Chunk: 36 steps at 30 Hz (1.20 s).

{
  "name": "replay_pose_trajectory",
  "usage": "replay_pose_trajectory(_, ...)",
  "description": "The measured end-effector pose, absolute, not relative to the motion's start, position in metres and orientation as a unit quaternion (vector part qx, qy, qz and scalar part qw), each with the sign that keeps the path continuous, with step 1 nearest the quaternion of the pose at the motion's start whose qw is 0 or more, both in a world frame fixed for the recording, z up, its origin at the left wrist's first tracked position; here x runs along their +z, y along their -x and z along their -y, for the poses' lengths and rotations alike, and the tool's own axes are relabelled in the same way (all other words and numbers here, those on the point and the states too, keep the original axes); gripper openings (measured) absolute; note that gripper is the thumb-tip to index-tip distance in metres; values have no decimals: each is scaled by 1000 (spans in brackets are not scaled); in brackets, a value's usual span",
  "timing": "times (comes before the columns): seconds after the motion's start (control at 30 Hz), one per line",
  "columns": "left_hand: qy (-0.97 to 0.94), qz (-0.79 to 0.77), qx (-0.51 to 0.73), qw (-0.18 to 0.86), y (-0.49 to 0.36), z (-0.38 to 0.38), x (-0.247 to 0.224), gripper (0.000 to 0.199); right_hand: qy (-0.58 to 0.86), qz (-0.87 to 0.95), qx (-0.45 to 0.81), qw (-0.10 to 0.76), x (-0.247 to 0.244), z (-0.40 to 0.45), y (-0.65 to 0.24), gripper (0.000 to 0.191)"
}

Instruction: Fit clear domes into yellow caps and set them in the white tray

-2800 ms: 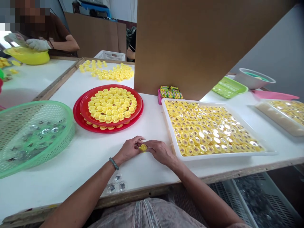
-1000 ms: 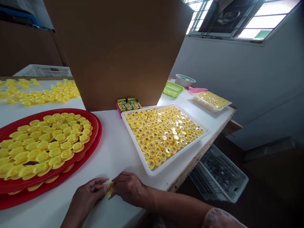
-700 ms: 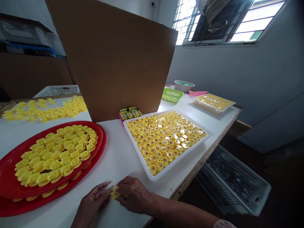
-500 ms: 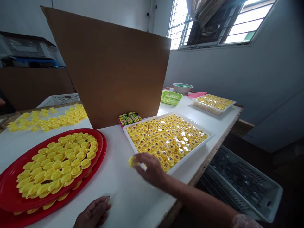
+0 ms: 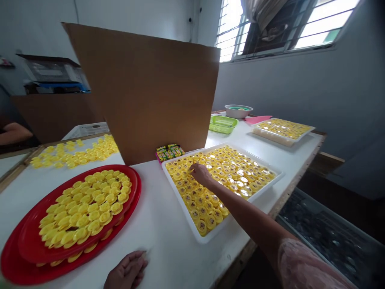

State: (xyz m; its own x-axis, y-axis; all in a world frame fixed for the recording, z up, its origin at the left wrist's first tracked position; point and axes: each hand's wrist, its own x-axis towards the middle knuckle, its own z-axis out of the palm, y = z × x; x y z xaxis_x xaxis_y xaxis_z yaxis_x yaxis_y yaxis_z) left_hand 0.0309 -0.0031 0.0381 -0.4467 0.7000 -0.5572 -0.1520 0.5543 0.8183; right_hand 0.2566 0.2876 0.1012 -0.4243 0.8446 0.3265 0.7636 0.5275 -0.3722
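Observation:
My right hand [image 5: 201,174] reaches over the back left part of a white tray [image 5: 189,228], its fingers bent together and touching the yellow round pieces there. Whether a piece is between its fingertips is hidden. Dark printed marks show on the rows of yellow discs [image 5: 202,209] filling this tray. My left hand [image 5: 128,269] is closed low over the white table, thumb against forefinger; what it holds, if anything, cannot be made out. Left of it, yellow hat-shaped pieces [image 5: 93,206] without visible print cover stacked red oval trays [image 5: 33,241].
A tall cardboard panel [image 5: 150,96] stands behind the trays, with small yellow-green boxes [image 5: 170,152] at its foot. Loose yellow pieces [image 5: 87,154] lie at left. Farther right are a green basket [image 5: 223,125], a basin [image 5: 239,111] and another filled tray [image 5: 282,129]. Someone's arm [image 5: 15,133] shows far left.
My right hand, which held a yellow piece at the tray's near left edge, has moved forward over the tray. My left hand stays closed near the table front. The view has shifted slightly.

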Motion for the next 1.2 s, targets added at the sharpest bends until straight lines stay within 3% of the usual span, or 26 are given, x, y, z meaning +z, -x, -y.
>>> replay_pose_trajectory(0.23,-287,-711,430,476,-35,11,46,43,395,871,30,292,118,-251,-235,36)
replay_pose_trajectory(0.33,-355,-746,418,377,-25,15,67,33,305,897,96,305,131,-215,-202,29)
replay_pose_trajectory(0.47,-381,-825,370,191,20,19,107,30,170,934,207,235,144,-169,-143,19)
replay_pose_trajectory(0.6,-412,-878,242,29,84,16,135,36,123,953,209,180,144,-149,-82,12)
replay_pose_trajectory(0.77,-456,-879,126,65,131,3,138,41,148,966,181,108,137,-145,-23,19)
replay_pose_trajectory(0.93,-476,-871,87,81,142,-10,131,61,181,976,121,27,129,-139,9,45)
replay_pose_trajectory(1.2,-467,-878,59,88,153,-17,122,56,206,973,101,-8,114,-133,30,48)
